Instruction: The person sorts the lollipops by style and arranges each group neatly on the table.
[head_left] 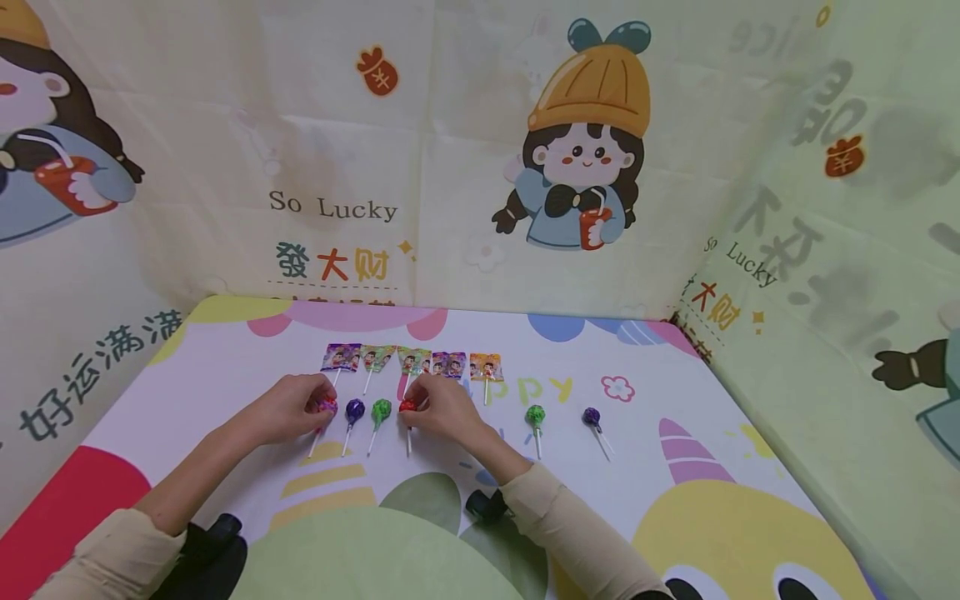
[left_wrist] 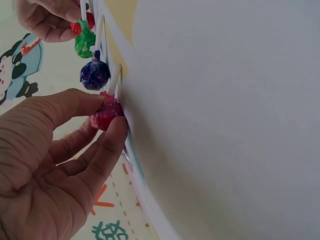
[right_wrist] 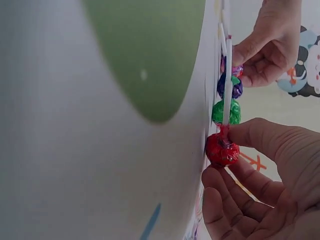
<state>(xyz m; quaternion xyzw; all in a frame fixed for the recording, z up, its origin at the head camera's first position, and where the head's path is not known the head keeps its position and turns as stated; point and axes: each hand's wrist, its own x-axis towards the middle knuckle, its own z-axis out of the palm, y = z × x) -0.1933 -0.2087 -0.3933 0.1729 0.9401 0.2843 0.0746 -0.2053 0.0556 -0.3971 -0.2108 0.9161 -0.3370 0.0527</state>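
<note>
At the left end of a row of ball lollipops, my left hand [head_left: 285, 410] pinches a pink-wrapped lollipop [left_wrist: 107, 116] by its head, between thumb and finger. My right hand [head_left: 450, 412] holds a red lollipop [right_wrist: 222, 150] at the row's other end, thumb on one side and fingertips on the other. Between the hands lie a dark purple lollipop [head_left: 355, 410] and a green lollipop [head_left: 381, 410], sticks toward me. Farther right, apart from these, are another green lollipop [head_left: 536, 416] and another purple lollipop [head_left: 592, 417], its stick slanting right.
Behind the row, several lollipops in flat printed wrappers stretch across the table [head_left: 247, 367], from a purple packet [head_left: 341, 357] to an orange packet [head_left: 486, 367]. A printed cloth [head_left: 465, 167] hangs along the table's back and sides.
</note>
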